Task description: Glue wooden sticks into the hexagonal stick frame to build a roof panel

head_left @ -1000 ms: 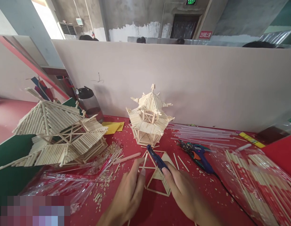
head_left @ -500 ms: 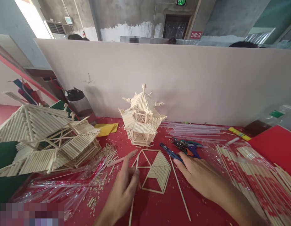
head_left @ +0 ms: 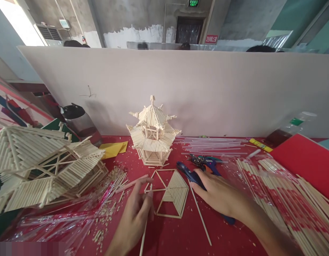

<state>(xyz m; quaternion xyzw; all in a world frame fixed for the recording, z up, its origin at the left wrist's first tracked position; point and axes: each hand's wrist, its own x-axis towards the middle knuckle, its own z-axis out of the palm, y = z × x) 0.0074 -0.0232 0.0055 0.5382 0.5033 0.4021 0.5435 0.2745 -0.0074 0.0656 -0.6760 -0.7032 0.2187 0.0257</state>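
Note:
My left hand [head_left: 132, 215] is closed around a thin wooden stick [head_left: 143, 240], its index finger bent near the flat frame. That hexagonal stick frame [head_left: 180, 192] lies on the red table, its right part filled with close rows of sticks and its left part open. My right hand [head_left: 216, 192] is wrapped over blue-handled pliers [head_left: 186, 171], whose head points up and left; one handle end shows under the wrist. Another loose stick [head_left: 201, 217] lies between the frame and the right hand. Behind the frame stands a small stick pagoda [head_left: 154, 140].
A larger stick model [head_left: 33, 153] is at left, beside plastic wrap [head_left: 60, 213] and cut stick bits [head_left: 99, 234]. Bagged sticks [head_left: 281, 192] lie at right. A glue gun [head_left: 209, 163] and clear glue sticks [head_left: 212, 144] lie behind the right hand. A pale board [head_left: 207, 89] stands behind.
My right hand has closed over the pliers, and their handle now shows beneath the wrist. My left hand still has the stick. The whole view has shifted slightly.

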